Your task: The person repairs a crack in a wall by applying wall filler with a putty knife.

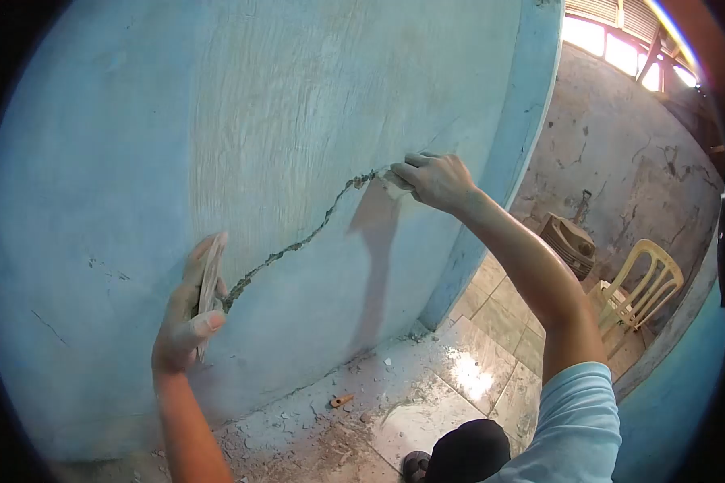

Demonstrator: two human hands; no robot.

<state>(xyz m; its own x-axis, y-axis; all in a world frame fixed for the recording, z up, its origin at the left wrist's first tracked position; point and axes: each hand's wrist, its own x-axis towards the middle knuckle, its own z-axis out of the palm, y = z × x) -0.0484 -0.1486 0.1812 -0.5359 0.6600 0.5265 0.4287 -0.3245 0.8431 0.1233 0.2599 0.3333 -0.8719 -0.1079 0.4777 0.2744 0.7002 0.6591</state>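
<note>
A long jagged crack (298, 241) runs diagonally up the blue wall (298, 105). At its upper right end is my right hand (433, 180), fingers closed around a small flat scraper (396, 180) that is pressed against the wall; the fingers hide much of it. Near the crack's lower left end, my left hand (187, 310) grips a thin flat board (212, 278), held edge-on and smeared with pale grey paste. Grey residue covers the fingers of both hands. A shadow of my right arm falls on the wall below the crack.
The wall ends at a raised corner edge (503, 161) on the right. Plaster crumbs and a small orange-brown piece (341, 400) lie on the tiled floor (491, 330). Beyond stand a cream plastic chair (644, 282) and a dark ribbed object (568, 245).
</note>
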